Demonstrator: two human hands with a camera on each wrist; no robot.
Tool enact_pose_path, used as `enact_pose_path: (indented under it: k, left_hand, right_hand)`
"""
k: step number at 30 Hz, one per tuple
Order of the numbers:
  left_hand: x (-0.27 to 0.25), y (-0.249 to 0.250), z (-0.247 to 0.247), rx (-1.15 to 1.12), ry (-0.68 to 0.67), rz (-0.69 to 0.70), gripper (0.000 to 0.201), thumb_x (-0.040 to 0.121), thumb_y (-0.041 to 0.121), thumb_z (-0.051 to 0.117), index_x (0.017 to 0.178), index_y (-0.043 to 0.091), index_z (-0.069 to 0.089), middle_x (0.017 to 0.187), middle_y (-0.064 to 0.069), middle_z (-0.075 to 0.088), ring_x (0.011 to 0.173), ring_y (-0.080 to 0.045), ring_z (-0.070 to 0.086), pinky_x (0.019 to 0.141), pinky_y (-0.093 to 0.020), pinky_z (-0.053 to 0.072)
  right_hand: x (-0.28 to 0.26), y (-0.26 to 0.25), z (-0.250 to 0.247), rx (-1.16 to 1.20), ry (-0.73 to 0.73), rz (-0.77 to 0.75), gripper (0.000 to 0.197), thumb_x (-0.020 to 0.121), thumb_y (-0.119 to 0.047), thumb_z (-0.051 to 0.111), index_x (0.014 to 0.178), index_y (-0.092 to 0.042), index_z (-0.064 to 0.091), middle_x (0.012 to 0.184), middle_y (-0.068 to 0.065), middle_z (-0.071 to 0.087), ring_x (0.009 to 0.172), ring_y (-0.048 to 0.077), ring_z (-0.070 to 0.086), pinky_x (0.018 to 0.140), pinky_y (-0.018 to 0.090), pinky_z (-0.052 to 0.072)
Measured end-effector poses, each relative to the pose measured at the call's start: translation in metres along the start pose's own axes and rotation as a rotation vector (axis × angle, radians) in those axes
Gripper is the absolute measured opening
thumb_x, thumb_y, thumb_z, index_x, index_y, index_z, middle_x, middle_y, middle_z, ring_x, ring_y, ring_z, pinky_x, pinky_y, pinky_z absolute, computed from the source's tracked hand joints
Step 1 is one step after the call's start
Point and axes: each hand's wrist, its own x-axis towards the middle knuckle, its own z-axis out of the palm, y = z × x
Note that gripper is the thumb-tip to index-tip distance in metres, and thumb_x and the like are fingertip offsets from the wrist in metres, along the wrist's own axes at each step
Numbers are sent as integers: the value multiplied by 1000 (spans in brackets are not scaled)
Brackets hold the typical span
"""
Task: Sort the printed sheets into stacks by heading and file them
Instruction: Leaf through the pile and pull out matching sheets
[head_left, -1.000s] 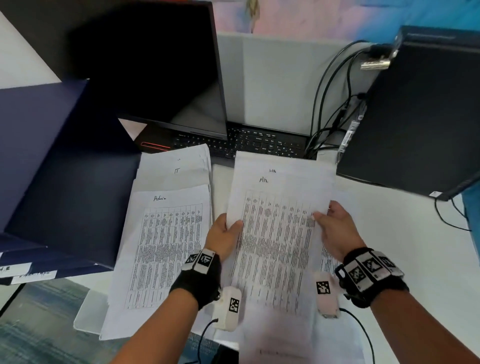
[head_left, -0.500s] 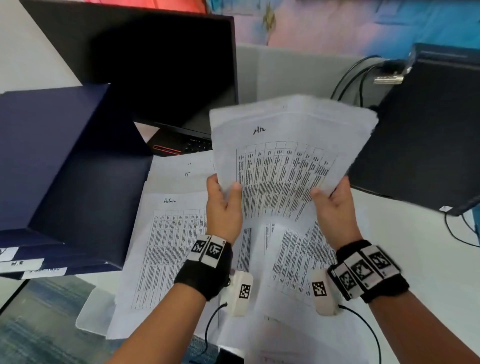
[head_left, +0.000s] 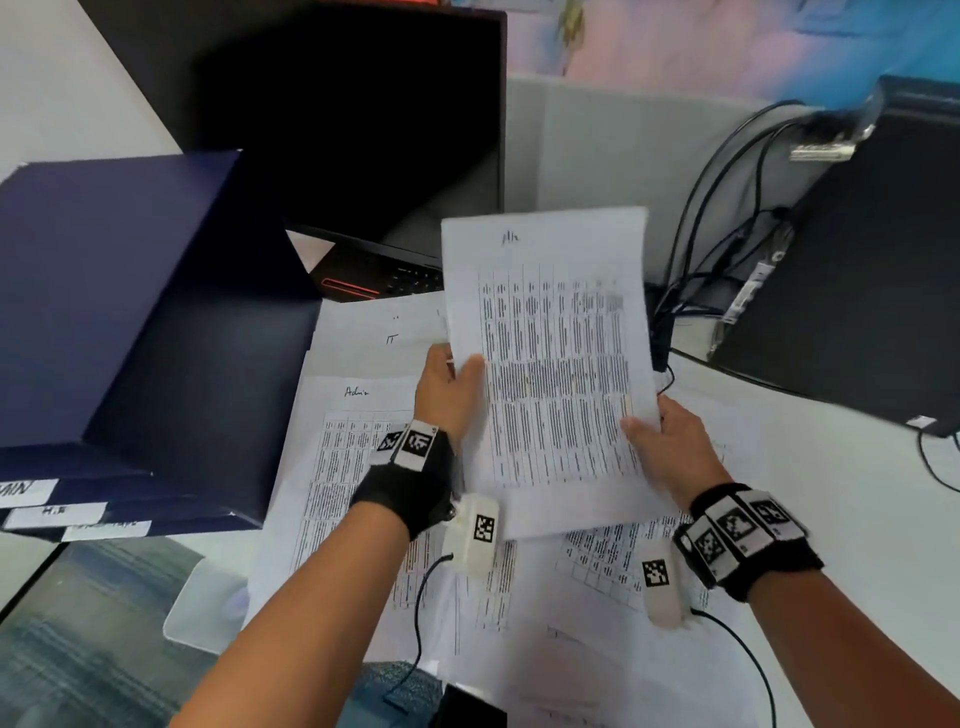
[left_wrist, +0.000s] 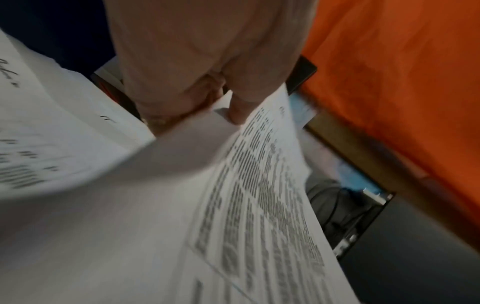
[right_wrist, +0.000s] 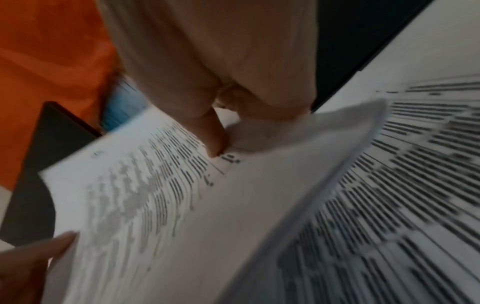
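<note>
A stack of printed sheets (head_left: 550, 364) with a handwritten heading and a table is held raised above the desk. My left hand (head_left: 452, 384) pinches its left edge, thumb on top; my right hand (head_left: 660, 436) pinches its right edge. In the left wrist view the thumb lies on the stack (left_wrist: 259, 185), and in the right wrist view too on the stack (right_wrist: 145, 195). On the desk lie a sheet headed "Admin" (head_left: 343, 467), a stack headed "IT" (head_left: 384, 338) behind it, and more printed sheets (head_left: 597, 582) under my hands.
An open dark blue folder (head_left: 130, 322) lies at the left on other labelled folders (head_left: 52, 512). A laptop (head_left: 363, 156) stands open behind the papers. A black computer case (head_left: 857, 291) with cables (head_left: 691, 249) stands at the right.
Both hands lifted the headed stack off the desk and turned it upright; it now stands straighter than half a second ago. Sheets beneath it came into view.
</note>
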Motion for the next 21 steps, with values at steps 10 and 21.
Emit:
enact_pose_path:
  k: [10,21]
  left_hand:
    - [16,-63,-11,1046,-99,-282,91,69,74,57,131,13,32,132,-10,40,124,-31,39,93,-52,40]
    - [18,-77,-44,596,-6,-83,52,87,8,45,134,11,22,109,-20,59,86,-36,61,77,-43,52]
  right_hand:
    - [13,50,18,-366,10,249,33,92,-4,42,124,2,47,116,19,57,90,28,54,72,29,42]
    - [15,54,14,-292,16,273,19,88,1,42,98,-3,57,97,20,65,68,24,57,57,26,46]
